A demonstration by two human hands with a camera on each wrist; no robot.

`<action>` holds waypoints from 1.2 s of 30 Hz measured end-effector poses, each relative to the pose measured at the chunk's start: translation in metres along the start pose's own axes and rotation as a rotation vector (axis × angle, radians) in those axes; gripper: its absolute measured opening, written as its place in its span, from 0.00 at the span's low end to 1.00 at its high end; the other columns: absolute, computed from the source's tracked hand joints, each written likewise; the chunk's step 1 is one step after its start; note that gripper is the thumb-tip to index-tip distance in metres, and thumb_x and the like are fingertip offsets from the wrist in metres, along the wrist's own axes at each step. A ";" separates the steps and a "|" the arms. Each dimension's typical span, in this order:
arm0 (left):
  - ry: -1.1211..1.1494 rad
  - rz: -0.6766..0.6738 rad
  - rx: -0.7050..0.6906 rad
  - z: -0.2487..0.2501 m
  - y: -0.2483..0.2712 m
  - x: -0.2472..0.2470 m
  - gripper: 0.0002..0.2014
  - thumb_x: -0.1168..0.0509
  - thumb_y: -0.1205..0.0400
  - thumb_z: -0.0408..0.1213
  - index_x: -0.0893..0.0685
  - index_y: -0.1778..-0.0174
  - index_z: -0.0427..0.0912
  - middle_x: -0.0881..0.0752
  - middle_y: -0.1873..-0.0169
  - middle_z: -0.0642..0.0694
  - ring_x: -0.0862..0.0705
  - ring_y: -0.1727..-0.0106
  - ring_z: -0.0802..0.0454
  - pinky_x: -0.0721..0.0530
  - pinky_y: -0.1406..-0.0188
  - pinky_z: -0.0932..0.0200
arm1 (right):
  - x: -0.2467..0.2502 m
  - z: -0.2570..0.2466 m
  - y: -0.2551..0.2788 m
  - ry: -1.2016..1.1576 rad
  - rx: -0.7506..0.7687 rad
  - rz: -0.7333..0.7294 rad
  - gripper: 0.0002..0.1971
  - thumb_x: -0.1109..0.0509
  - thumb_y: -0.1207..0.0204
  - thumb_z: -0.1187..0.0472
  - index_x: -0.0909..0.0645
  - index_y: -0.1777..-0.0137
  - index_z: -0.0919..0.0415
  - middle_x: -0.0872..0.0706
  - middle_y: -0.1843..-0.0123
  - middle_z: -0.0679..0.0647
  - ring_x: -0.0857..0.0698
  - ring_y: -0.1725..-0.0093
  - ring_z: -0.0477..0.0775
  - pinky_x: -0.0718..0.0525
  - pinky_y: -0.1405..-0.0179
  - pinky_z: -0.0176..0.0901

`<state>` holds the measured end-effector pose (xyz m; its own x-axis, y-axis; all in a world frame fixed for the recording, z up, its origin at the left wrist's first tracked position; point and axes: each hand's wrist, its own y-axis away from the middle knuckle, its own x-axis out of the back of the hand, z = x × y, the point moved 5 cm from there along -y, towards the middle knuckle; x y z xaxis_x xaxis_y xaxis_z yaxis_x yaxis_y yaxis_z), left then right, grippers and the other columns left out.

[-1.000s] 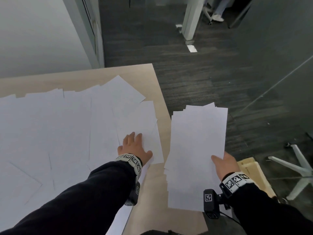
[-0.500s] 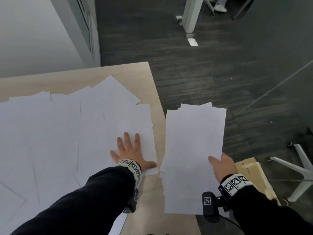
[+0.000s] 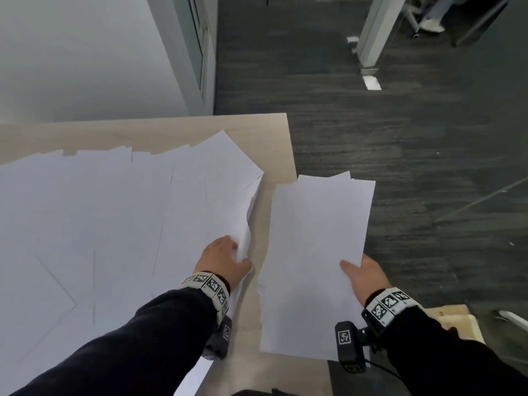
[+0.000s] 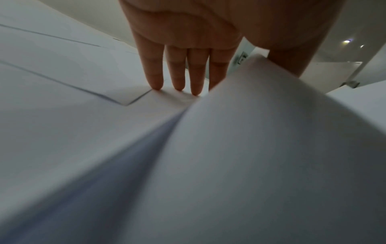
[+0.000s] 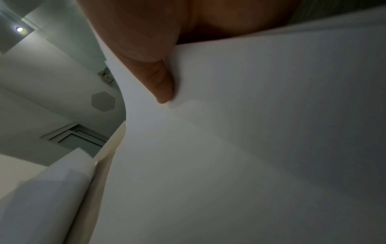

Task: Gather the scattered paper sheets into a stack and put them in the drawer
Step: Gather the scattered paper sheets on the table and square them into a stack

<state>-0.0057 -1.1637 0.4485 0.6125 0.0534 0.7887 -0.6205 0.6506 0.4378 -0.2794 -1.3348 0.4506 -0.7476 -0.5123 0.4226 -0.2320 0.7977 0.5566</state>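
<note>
Left hand [image 3: 223, 260] is pinching the lifted edge of loose sheets [image 3: 114, 224] on the table [image 3: 171, 132] — fingers straight on top, thumb beneath. Right hand [image 3: 364, 277] is gripping the gathered stack [image 3: 314, 252] — thumb pressing on top

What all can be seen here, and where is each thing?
loose sheets: many, white, overlapping across the table
lifted sheet: one, white, right edge of the spread, curling up at the left hand
paper stack: one, white, held past the table's right edge
table: one, light wood, left half of the head view
wooden piece: one, pale, low right by the right arm
floor: dark grey
left hand: fingers on the sheets, thumb under the lifted sheet
right hand: grips the paper stack, thumb on top
</note>
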 end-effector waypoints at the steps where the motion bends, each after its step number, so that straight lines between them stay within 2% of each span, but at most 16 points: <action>1: -0.009 -0.017 0.001 0.001 0.002 0.000 0.18 0.37 0.27 0.58 0.23 0.47 0.53 0.21 0.48 0.57 0.21 0.41 0.51 0.21 0.42 0.54 | -0.007 -0.003 0.001 -0.002 0.008 -0.025 0.06 0.33 0.19 0.64 0.17 0.47 0.55 0.12 0.51 0.52 0.14 0.51 0.55 0.23 0.49 0.41; 4: -0.068 -0.081 -0.013 0.011 0.011 -0.002 0.16 0.41 0.25 0.57 0.20 0.45 0.57 0.18 0.47 0.57 0.19 0.41 0.51 0.19 0.41 0.52 | -0.027 -0.007 0.003 -0.014 -0.002 -0.100 0.06 0.34 0.18 0.64 0.18 0.46 0.55 0.12 0.51 0.51 0.14 0.51 0.54 0.22 0.48 0.41; 8: -0.165 -0.127 -0.081 0.035 0.027 -0.004 0.19 0.41 0.20 0.54 0.18 0.35 0.55 0.16 0.36 0.52 0.20 0.32 0.49 0.23 0.35 0.54 | -0.035 -0.005 0.004 -0.055 -0.033 -0.091 0.06 0.35 0.19 0.65 0.18 0.49 0.56 0.11 0.54 0.51 0.14 0.54 0.55 0.20 0.50 0.43; 10: -0.189 -0.136 -0.144 0.045 0.035 -0.009 0.22 0.42 0.21 0.58 0.18 0.34 0.55 0.16 0.34 0.53 0.21 0.30 0.51 0.24 0.32 0.54 | -0.035 -0.004 0.004 -0.067 -0.029 -0.088 0.06 0.34 0.19 0.64 0.17 0.49 0.54 0.12 0.55 0.48 0.13 0.55 0.52 0.20 0.51 0.43; 11: -0.191 -0.151 -0.184 0.050 0.038 -0.013 0.24 0.43 0.21 0.62 0.20 0.32 0.58 0.18 0.31 0.56 0.23 0.27 0.53 0.26 0.29 0.53 | -0.035 -0.004 0.004 -0.080 -0.028 -0.096 0.06 0.34 0.19 0.64 0.17 0.49 0.54 0.11 0.55 0.47 0.13 0.55 0.52 0.19 0.52 0.43; 13: -0.179 -0.193 -0.243 0.053 0.044 -0.021 0.32 0.46 0.23 0.70 0.26 0.25 0.61 0.28 0.22 0.61 0.33 0.20 0.57 0.34 0.21 0.51 | -0.037 -0.003 0.005 -0.111 -0.043 -0.117 0.05 0.33 0.19 0.62 0.16 0.47 0.55 0.11 0.54 0.48 0.13 0.53 0.52 0.18 0.53 0.44; 16: -0.164 -0.170 -0.240 0.046 0.042 -0.021 0.39 0.49 0.25 0.74 0.36 0.18 0.62 0.44 0.15 0.61 0.47 0.14 0.57 0.42 0.16 0.44 | -0.040 -0.001 0.004 -0.139 -0.062 -0.124 0.06 0.33 0.18 0.59 0.15 0.45 0.56 0.10 0.52 0.51 0.12 0.50 0.55 0.16 0.45 0.49; 19: -0.238 -0.152 -0.133 0.023 0.032 -0.014 0.39 0.47 0.22 0.70 0.45 0.15 0.60 0.54 0.13 0.57 0.55 0.13 0.52 0.46 0.16 0.42 | -0.034 -0.001 0.002 -0.141 -0.051 -0.095 0.06 0.33 0.18 0.59 0.15 0.47 0.56 0.09 0.51 0.51 0.11 0.50 0.56 0.15 0.43 0.51; 22: -0.342 -0.201 -0.072 0.002 0.027 -0.012 0.41 0.46 0.22 0.68 0.52 0.14 0.61 0.60 0.13 0.55 0.59 0.13 0.49 0.50 0.16 0.41 | -0.031 0.001 -0.001 -0.196 -0.062 -0.096 0.05 0.33 0.18 0.60 0.15 0.50 0.54 0.09 0.51 0.52 0.11 0.51 0.56 0.15 0.43 0.52; 26: -0.423 -0.243 -0.169 0.005 0.036 -0.027 0.43 0.46 0.24 0.69 0.57 0.15 0.62 0.63 0.14 0.54 0.61 0.13 0.47 0.50 0.16 0.39 | -0.043 0.004 0.000 -0.244 -0.103 -0.152 0.04 0.31 0.19 0.61 0.14 0.50 0.57 0.08 0.51 0.55 0.10 0.51 0.58 0.14 0.45 0.51; 31: -0.398 -0.277 -0.331 0.030 0.053 -0.051 0.44 0.45 0.24 0.68 0.59 0.16 0.65 0.62 0.14 0.55 0.57 0.13 0.47 0.50 0.17 0.40 | -0.056 0.015 0.002 -0.231 -0.126 -0.156 0.05 0.25 0.24 0.61 0.13 0.50 0.60 0.07 0.52 0.57 0.09 0.50 0.60 0.14 0.40 0.56; 33: -0.395 -0.219 -0.286 0.026 0.049 -0.046 0.43 0.45 0.24 0.67 0.59 0.16 0.64 0.65 0.14 0.54 0.58 0.13 0.47 0.50 0.17 0.41 | -0.053 0.018 0.000 -0.208 -0.130 -0.136 0.07 0.24 0.25 0.62 0.13 0.49 0.62 0.08 0.53 0.57 0.09 0.51 0.60 0.14 0.39 0.58; 36: -0.400 -0.159 -0.133 0.006 0.038 -0.033 0.45 0.45 0.24 0.67 0.61 0.15 0.61 0.64 0.14 0.49 0.60 0.13 0.45 0.50 0.17 0.41 | -0.051 0.015 0.000 -0.249 -0.141 -0.135 0.07 0.24 0.24 0.63 0.13 0.48 0.64 0.08 0.53 0.58 0.09 0.52 0.61 0.14 0.41 0.57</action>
<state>-0.0524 -1.1456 0.4418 0.4409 -0.3352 0.8326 -0.4495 0.7205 0.5281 -0.2507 -1.3035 0.4185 -0.8491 -0.5036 0.1598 -0.2644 0.6669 0.6966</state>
